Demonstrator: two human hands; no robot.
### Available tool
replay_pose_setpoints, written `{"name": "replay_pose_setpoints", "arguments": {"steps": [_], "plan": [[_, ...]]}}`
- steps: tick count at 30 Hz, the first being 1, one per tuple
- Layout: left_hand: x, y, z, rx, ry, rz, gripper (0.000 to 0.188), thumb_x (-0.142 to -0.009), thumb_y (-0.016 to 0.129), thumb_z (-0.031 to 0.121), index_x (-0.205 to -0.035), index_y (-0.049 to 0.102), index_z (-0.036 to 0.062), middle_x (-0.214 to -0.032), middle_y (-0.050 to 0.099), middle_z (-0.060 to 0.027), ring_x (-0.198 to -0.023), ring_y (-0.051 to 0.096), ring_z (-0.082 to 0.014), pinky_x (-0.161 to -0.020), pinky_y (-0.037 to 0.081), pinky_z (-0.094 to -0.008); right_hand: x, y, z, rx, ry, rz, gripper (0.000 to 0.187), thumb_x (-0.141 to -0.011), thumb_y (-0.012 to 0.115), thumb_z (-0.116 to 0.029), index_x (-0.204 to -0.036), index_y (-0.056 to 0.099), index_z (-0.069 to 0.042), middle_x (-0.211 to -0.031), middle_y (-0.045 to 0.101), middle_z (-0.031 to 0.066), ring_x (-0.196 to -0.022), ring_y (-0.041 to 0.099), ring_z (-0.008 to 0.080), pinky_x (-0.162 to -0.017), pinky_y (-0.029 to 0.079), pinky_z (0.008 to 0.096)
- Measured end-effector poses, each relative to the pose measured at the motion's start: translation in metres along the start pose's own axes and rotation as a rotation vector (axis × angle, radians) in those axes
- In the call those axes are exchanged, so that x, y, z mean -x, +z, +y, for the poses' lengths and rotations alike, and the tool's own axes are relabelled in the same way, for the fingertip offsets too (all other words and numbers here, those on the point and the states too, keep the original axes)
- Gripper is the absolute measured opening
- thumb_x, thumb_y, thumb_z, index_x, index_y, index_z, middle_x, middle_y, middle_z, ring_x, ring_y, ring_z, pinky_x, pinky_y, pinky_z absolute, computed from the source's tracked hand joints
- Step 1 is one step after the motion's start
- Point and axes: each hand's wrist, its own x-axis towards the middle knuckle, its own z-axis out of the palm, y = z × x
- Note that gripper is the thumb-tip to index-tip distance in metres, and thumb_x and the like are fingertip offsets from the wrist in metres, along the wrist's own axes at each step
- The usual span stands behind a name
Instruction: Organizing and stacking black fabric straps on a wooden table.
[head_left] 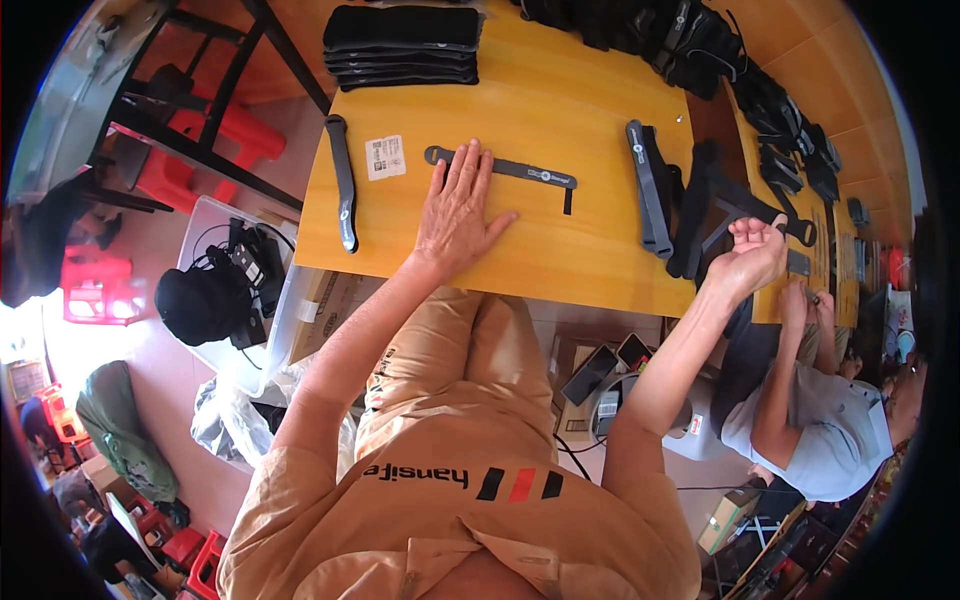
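My left hand (458, 215) lies flat on the yellow wooden table, fingers stretched over a grey strap (535, 175) with a rounded end. Below the strap's right end is a short black strip (568, 201). To the left are a white printed label (385, 158) and another dark strap (342, 185). At the table's right edge my right hand (748, 258) is closed, palm side up, its thumb and curled fingers at a black strap (800, 230) with a holed end. Just left of it lie several folded grey and black straps (650, 190).
A stack of black straps (402, 45) stands at the far left, with more black straps (690, 45) heaped at the back right. On the right a co-worker in a grey shirt (815, 430) works at the adjoining table. A white bin (215, 345) with cables stands left of the table.
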Motion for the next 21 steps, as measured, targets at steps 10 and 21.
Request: {"name": "replay_pose_setpoints", "arguments": {"steps": [10,21], "plan": [[-0.007,-0.011,0.023,0.132,0.0,0.281,0.066,-0.08,0.065,0.028,-0.13,0.039,-0.0037,-0.138,0.034,-0.0222,-0.128,0.033,-0.0377,-0.105,0.028,-0.0443,-0.001,0.007,0.047,-0.023,0.227,-0.539,0.017,-0.089,0.056,-0.019,-0.091,0.06,-0.002,-0.067,0.06,0.0059,-0.058,0.06,0.0147,-0.055,0.054,0.0278],[-0.093,0.049,0.206,0.365,0.727,-0.062,0.058,-0.08,0.062,0.036,-0.123,0.049,-0.0012,-0.129,0.046,-0.0142,-0.124,0.039,-0.0274,-0.103,0.033,-0.0392,-0.07,0.031,-0.023,0.527,0.132,-0.798,0.025,-0.088,0.06,-0.026,-0.078,0.061,-0.003,-0.066,0.058,0.0031,-0.058,0.057,0.0093,-0.05,0.045,0.0203]]}}
